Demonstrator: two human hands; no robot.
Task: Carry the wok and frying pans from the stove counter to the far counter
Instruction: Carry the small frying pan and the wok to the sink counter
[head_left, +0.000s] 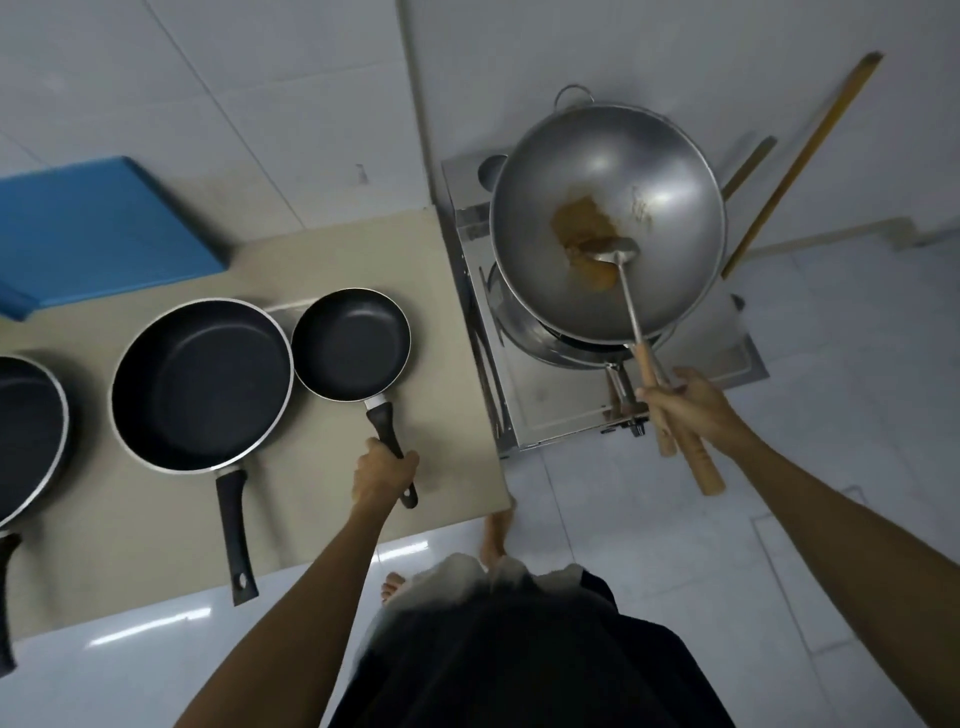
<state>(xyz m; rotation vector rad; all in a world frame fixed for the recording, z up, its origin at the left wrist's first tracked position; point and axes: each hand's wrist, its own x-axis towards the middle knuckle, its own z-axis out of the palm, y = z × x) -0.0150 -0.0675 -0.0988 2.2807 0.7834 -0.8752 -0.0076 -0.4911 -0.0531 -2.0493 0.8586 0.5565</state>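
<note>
A steel wok (608, 218) with brown food in it is tilted above the gas stove (550, 400). My right hand (685, 405) is closed around the wok's wooden handle and the wooden handle of a metal ladle (618, 260) that rests in the wok. On the beige counter (447, 467) stand three black frying pans. My left hand (382, 475) grips the handle of the small pan (350, 345). The medium pan (200, 384) sits just left of it, touching or nearly touching. A larger pan (23, 436) is cut off by the left edge.
A blue board (98, 234) lies at the back left of the counter. A wooden stick (800, 166) leans on the tiled wall right of the stove. White tiled floor lies below, with bare feet (493, 540) near the counter corner.
</note>
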